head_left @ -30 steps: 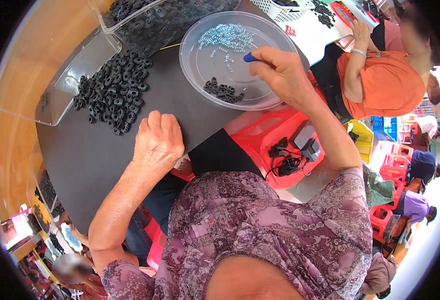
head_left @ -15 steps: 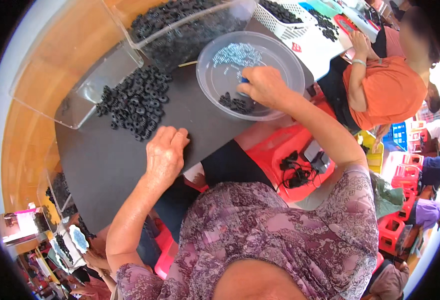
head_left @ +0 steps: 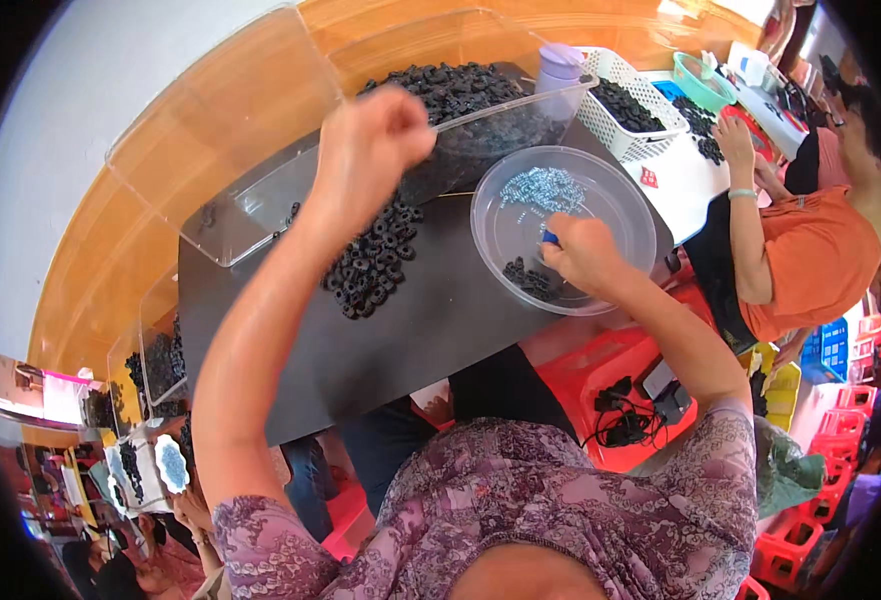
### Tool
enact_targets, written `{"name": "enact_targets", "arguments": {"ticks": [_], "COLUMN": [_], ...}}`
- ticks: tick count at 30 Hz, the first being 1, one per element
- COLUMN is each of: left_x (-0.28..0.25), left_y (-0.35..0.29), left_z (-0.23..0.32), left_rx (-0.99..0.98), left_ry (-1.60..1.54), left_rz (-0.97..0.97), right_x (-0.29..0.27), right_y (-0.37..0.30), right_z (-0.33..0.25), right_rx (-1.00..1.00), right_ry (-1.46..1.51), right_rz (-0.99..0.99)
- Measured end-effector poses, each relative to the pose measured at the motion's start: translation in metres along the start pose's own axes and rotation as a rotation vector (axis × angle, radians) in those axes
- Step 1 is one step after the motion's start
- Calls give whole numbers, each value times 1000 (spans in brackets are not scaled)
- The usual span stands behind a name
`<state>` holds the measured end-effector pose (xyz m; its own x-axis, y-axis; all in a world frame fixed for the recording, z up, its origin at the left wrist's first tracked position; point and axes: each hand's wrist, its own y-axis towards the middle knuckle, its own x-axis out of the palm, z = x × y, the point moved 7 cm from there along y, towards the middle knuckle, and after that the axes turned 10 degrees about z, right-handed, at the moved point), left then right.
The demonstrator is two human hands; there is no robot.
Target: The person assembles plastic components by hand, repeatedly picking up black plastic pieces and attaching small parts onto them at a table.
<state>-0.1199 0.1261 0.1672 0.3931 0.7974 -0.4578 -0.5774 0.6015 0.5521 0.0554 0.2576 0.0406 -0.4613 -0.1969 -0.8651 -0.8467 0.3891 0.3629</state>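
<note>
My left hand [head_left: 378, 135] is raised over the front wall of a clear bin [head_left: 480, 118], blurred by motion. Its fingers look curled in, and I cannot make out what they hold. Below it on the dark table lies a pile of small black ring-shaped parts [head_left: 370, 268], partly hidden by my forearm. My right hand [head_left: 585, 250] is closed around a small blue-handled tool [head_left: 548, 238] whose kind I cannot tell. It hovers over a round clear plastic tray [head_left: 640, 235], between small silvery-blue pieces [head_left: 540, 188] and a cluster of black parts [head_left: 528, 280].
A white perforated basket [head_left: 650, 145] of black pieces stands at the back right, a lilac lidded cup [head_left: 558, 75] beside the bin. On the right sits a co-worker in an orange top [head_left: 820, 245]. A red stool [head_left: 605, 400] with tangled black cables is below the table edge.
My left hand has lifted from the table beside the pile up to the bin's front wall. My right hand stays over the round tray with the tool. The whole view has shifted.
</note>
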Motion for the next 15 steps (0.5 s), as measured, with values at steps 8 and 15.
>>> {"name": "enact_targets", "arguments": {"ticks": [8, 15], "left_x": [-37, -102], "left_y": [55, -48], "left_z": [23, -97], "left_rx": [201, -132], "left_ry": [282, 462], "left_rz": [196, 128], "right_x": [-30, -26], "right_y": [2, -11], "right_z": [2, 24], "right_rx": [57, 332], "right_ry": [231, 542], "right_rz": [183, 117]}}
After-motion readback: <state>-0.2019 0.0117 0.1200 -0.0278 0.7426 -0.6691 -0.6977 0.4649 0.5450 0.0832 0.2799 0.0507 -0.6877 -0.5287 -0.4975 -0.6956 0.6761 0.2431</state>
